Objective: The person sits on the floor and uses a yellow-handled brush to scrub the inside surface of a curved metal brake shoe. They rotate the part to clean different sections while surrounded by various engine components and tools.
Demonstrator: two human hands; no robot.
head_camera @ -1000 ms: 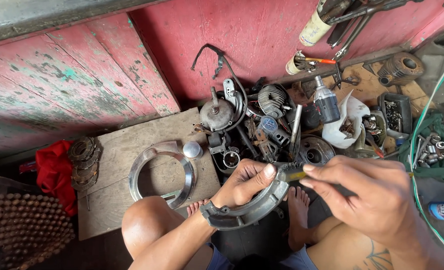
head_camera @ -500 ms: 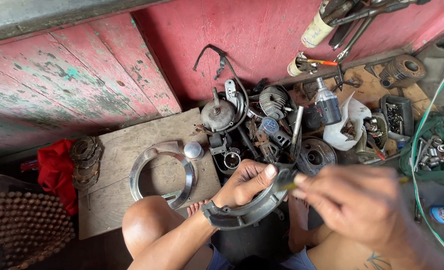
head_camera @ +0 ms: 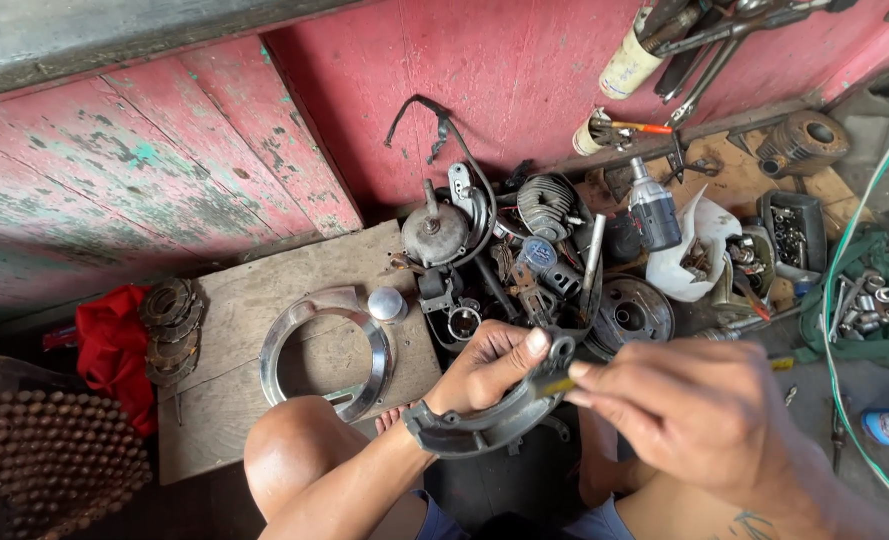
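Since a second ago, right hand (head_camera: 699, 415) has slid leftward and lower along the brake shoe (head_camera: 484, 425), its yellow-handled brush (head_camera: 556, 384) now close against the left thumb. Left hand (head_camera: 489, 365): fingers curled and pressed around the shoe's upper end, holding it above the knees. Right hand: fingertips pinched on the brush handle. Judged good practice: grip the shoe firmly, keep strokes short, work along the curve, thumb clear of the bristles. Count: one brake shoe in hand; one brush; one chrome ring (head_camera: 326, 352) on the wooden board (head_camera: 224, 420); one small chrome cap (head_camera: 385, 304) beside it (loose parts beyond, too jumbled to count).
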